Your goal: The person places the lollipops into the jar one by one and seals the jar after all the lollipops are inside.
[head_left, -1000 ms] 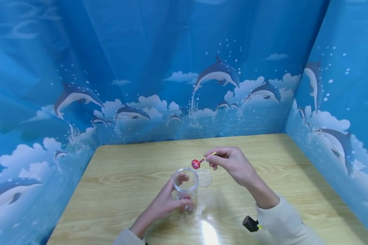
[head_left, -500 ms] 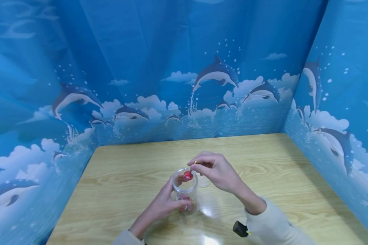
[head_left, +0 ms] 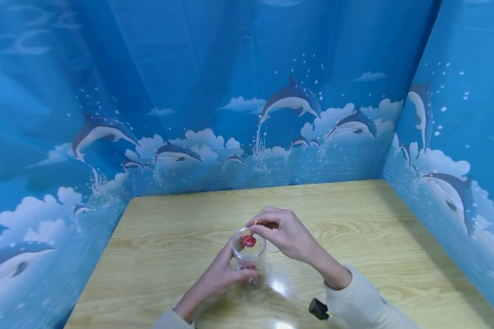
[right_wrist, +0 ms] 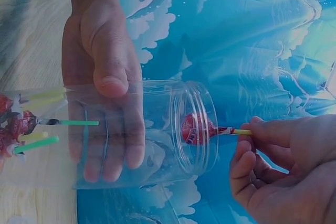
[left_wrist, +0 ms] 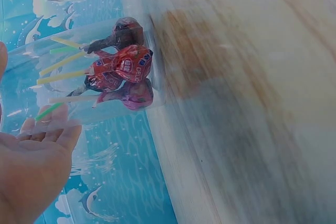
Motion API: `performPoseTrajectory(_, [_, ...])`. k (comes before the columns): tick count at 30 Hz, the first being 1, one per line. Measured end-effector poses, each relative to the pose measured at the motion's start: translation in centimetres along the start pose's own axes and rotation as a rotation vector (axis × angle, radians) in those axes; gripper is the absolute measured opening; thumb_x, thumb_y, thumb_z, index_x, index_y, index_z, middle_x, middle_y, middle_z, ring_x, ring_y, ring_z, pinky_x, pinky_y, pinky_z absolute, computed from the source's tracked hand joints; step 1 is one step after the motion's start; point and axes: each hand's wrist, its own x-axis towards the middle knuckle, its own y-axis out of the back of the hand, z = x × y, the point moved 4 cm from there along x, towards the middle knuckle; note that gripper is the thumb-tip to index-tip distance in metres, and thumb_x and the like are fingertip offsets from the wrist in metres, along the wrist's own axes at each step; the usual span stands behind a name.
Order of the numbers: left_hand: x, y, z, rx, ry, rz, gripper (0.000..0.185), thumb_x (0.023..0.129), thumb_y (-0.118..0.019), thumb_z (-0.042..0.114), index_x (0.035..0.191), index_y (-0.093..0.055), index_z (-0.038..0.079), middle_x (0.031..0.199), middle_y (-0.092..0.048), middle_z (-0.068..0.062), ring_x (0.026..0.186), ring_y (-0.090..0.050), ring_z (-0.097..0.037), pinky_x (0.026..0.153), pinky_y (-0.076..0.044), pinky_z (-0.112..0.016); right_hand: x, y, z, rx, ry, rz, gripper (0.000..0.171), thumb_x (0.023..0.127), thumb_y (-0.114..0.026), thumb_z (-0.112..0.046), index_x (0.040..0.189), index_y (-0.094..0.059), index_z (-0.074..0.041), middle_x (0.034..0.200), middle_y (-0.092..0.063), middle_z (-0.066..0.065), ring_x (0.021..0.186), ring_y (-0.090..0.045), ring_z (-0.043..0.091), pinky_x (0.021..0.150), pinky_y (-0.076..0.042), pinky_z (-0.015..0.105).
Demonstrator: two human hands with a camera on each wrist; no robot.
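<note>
Clear jar (head_left: 249, 260) upright on the worktop (head_left: 169, 237), a little toward 6 o'clock of its middle. Left hand (head_left: 220, 274) wrapped round the jar from 7 o'clock, thumb on the near wall and fingers showing through the plastic on the far side; in the right wrist view thumb and fingers (right_wrist: 113, 145) clamped on opposite walls. Right hand (head_left: 286, 235) at 2 o'clock of the jar mouth, fingertips pinched together on the yellow stick of a red lollipop (head_left: 249, 241). Lollipop head just inside the threaded rim, stick slanting up and out toward the pinching fingers (right_wrist: 252, 135). More lollipops (left_wrist: 123, 72) heaped at the jar bottom, wrapped heads in red, dark and purple pressed to the base, sticks in yellow and green pointing toward the mouth. Exact count hard to tell through the blurred plastic, perhaps four or five. Something round and clear, possibly a lid, on the worktop partly behind the right hand, too hidden to be sure. Blue dolphin-print curtain (head_left: 230, 91) walling the worktop from 9 through 12 to 3 o'clock. Cream sleeve (head_left: 366, 306) on the right forearm, small black object (head_left: 318, 309) beside it at 5 o'clock.
</note>
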Motion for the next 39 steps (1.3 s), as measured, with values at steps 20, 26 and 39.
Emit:
performPoseTrajectory(20, [0.1, -0.2, 0.0, -0.027, -0.027, 0.01, 0.088, 0.079, -0.09, 0.014, 0.151, -0.041, 0.007, 0.143, -0.057, -0.013, 0.129, -0.053, -0.045, 0.113, -0.033, -0.069, -0.6, 2.0, 3.4, 0.011, -0.175, 0.086, 0.019, 0.101, -0.069, -0.018, 0.117, -0.077, -0.012, 0.11, -0.073, 0.0, 0.088, -0.066, 0.02, 0.071, -0.057, 0.028])
performPoseTrajectory(26, [0.2, -0.2, 0.1, -0.021, -0.01, 0.012, 0.087, 0.078, -0.091, 0.016, 0.15, -0.042, 0.009, 0.144, -0.057, -0.012, 0.131, -0.053, -0.044, 0.115, -0.031, -0.069, -1.1, 2.4, 7.6, -0.038, -0.27, 0.084, 0.028, 0.098, -0.073, -0.019, 0.122, -0.073, -0.005, 0.108, -0.073, 0.006, 0.09, -0.065, 0.018, 0.076, -0.058, 0.028])
performPoseTrajectory(39, [0.3, -0.1, -0.1, -0.007, -0.003, 0.012, 0.084, 0.078, -0.091, 0.019, 0.148, -0.045, 0.01, 0.144, -0.057, -0.013, 0.132, -0.052, -0.044, 0.115, -0.028, -0.072, -2.5, 1.0, 14.2, -0.176, -0.398, 0.021, 0.049, 0.089, -0.081, -0.018, 0.129, -0.065, 0.005, 0.125, -0.065, 0.022, 0.106, -0.062, 0.033, 0.083, -0.058, 0.04])
